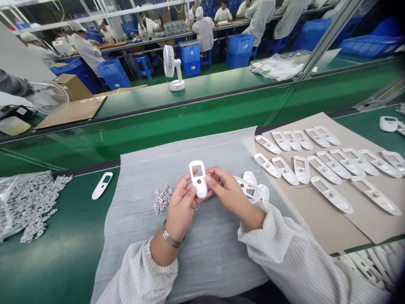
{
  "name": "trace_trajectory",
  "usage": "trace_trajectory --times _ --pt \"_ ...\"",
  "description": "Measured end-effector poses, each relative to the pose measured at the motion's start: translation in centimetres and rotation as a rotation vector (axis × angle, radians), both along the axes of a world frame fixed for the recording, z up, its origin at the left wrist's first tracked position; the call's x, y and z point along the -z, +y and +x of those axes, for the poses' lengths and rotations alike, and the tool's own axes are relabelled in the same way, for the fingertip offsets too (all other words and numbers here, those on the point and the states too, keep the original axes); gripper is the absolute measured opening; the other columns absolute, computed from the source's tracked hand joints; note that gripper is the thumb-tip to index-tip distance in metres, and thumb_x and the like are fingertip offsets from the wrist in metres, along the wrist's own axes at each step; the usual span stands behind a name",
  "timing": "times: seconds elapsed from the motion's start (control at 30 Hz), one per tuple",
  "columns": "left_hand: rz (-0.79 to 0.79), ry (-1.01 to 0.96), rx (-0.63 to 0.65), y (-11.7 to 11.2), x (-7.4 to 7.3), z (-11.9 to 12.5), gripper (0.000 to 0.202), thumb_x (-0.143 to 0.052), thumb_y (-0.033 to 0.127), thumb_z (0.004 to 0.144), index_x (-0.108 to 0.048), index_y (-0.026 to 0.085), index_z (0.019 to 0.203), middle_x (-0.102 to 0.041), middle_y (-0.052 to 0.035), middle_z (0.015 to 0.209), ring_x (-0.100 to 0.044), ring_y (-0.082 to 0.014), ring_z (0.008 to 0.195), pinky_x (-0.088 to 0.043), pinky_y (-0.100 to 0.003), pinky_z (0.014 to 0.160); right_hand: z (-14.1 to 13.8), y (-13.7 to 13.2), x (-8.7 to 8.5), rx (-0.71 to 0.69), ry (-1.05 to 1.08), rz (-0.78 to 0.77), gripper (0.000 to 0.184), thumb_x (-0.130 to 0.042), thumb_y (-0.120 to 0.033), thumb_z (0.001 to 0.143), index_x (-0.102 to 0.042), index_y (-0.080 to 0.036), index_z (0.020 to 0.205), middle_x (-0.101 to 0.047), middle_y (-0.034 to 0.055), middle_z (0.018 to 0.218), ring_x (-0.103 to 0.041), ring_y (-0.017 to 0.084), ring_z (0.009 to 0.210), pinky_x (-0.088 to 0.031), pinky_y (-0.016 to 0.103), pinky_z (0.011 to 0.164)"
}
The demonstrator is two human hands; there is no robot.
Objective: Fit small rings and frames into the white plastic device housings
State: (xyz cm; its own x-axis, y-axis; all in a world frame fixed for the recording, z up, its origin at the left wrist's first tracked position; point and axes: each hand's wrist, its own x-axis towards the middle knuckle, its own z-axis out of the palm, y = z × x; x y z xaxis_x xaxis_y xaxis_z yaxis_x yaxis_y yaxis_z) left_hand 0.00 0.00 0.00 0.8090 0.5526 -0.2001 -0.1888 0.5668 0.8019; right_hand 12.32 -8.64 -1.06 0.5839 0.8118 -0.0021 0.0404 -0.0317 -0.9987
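Observation:
A white plastic housing (200,190) with a rectangular window and a round hole is held upright over the grey sheet (142,253). My left hand (181,207) grips its left side, thumb on the front face. On its right edge, the fingers of my right hand (226,188) are closed too. Beside my left hand lies a small pile of grey ring-like parts (162,198), partly hidden behind it. More white housings (262,193) lie heaped just beyond my right hand, which covers some of them.
Rows of white housings (330,198) lie on brown cardboard (303,211) to the right. One housing (102,185) rests at left, near a plastic bag (9,207) spilling grey parts. A white fan (177,76) stands on the ledge ahead. People in white coats work beyond.

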Motion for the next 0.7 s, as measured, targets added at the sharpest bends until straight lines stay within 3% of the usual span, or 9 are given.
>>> trace_trajectory --times 0.1,0.23,0.37,0.47,0.53,0.7 --pt "-0.016 -0.016 0.038 -0.1 -0.3 -0.1 0.047 -0.068 0.030 0.088 -0.052 0.021 0.131 -0.066 -0.0136 0.129 -0.071 -0.0259 0.107 -0.062 -0.037 0.090 0.7 0.0 0.0 0.074 0.025 0.021 0.037 -0.047 -0.051 0.097 -0.062 -0.018 0.093 -0.063 0.0053 0.089 -0.061 0.015 0.071 -0.048 0.026 0.058" --pt "0.000 -0.016 0.030 -0.2 -0.4 -0.1 0.045 -0.067 0.030 0.088 -0.050 0.021 0.129 -0.066 -0.0145 0.129 -0.070 -0.0272 0.110 -0.060 -0.042 0.096 1.0 0.1 0.1 0.122 -0.012 0.005 0.027 -0.055 -0.045 0.091 -0.061 -0.019 0.092 -0.063 0.0046 0.089 -0.059 0.015 0.072 -0.049 0.027 0.063" --pt "0.053 0.037 -0.012 -0.2 -0.2 -0.1 0.047 -0.069 0.025 0.086 -0.048 0.020 0.128 -0.067 -0.0148 0.128 -0.070 -0.0275 0.110 -0.060 -0.043 0.098 1.1 0.0 0.2 0.192 0.020 -0.004 0.026 -0.058 -0.034 0.080 -0.059 -0.020 0.102 -0.052 -0.0003 0.081 -0.049 0.012 0.065 -0.042 0.025 0.057" --pt "0.088 0.063 -0.033 -0.1 -0.2 0.0 0.048 -0.070 0.021 0.084 -0.048 0.019 0.126 -0.068 -0.0147 0.126 -0.072 -0.0272 0.106 -0.061 -0.042 0.094 1.3 -0.1 0.5 0.142 0.179 -0.032 0.040 -0.057 -0.031 0.071 -0.054 -0.019 0.109 -0.050 0.0005 0.093 -0.043 0.008 0.058 -0.035 0.024 0.050" --pt "0.103 0.069 -0.043 -0.1 -0.3 0.0 0.047 -0.070 0.020 0.083 -0.048 0.019 0.125 -0.068 -0.0145 0.125 -0.072 -0.0265 0.104 -0.062 -0.040 0.092 1.6 -0.2 0.6 0.098 0.230 -0.052 0.043 -0.059 -0.031 0.069 -0.053 -0.018 0.110 -0.052 0.0018 0.096 -0.044 0.007 0.056 -0.037 0.025 0.052" --pt "0.119 0.071 -0.047 -0.1 -0.3 0.0 0.048 -0.074 0.021 0.081 -0.049 0.018 0.122 -0.070 -0.0139 0.121 -0.073 -0.0250 0.101 -0.062 -0.035 0.088 1.9 -0.2 0.1 0.055 0.244 -0.005 0.032 -0.057 -0.038 0.078 -0.054 -0.015 0.101 -0.054 0.0031 0.088 -0.054 0.012 0.067 -0.045 0.027 0.059"
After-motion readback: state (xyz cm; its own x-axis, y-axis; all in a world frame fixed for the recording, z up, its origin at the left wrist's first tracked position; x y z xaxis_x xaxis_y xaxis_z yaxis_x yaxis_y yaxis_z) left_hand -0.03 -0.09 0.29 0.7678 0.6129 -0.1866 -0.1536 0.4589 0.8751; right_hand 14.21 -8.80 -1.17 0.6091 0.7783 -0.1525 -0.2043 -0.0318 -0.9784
